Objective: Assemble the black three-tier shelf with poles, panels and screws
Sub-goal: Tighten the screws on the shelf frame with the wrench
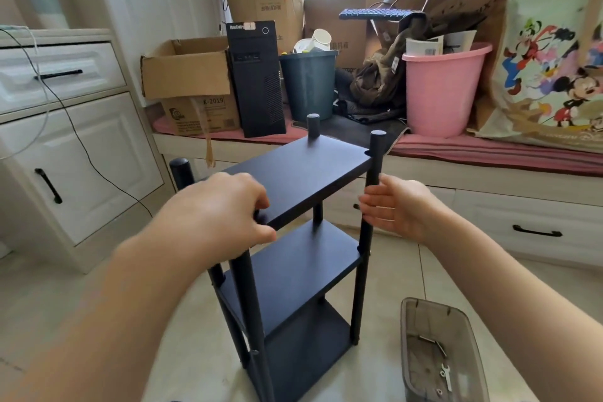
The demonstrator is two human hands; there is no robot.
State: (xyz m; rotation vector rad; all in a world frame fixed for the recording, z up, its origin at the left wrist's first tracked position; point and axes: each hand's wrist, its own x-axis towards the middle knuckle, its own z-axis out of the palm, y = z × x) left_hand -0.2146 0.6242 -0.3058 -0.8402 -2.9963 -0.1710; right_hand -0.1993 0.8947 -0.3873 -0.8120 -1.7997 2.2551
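Three panels (293, 179), four poles (370, 238), two hands (225, 209)

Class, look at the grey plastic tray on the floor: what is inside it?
Inside the grey tray lie a hex key and a small spanner. Any screws are too small to tell.

The black shelf (295, 238) has matt, smooth panels and poles with a faint sheen. Right of it on the glossy pale tiled floor (385, 271), a translucent grey plastic tray (456, 320) holds small shiny metal tools (445, 375). Behind the shelf stand rough brown cardboard boxes (189, 75), a smooth pink plastic bucket (440, 91) and a dark matt plastic bin (308, 85).
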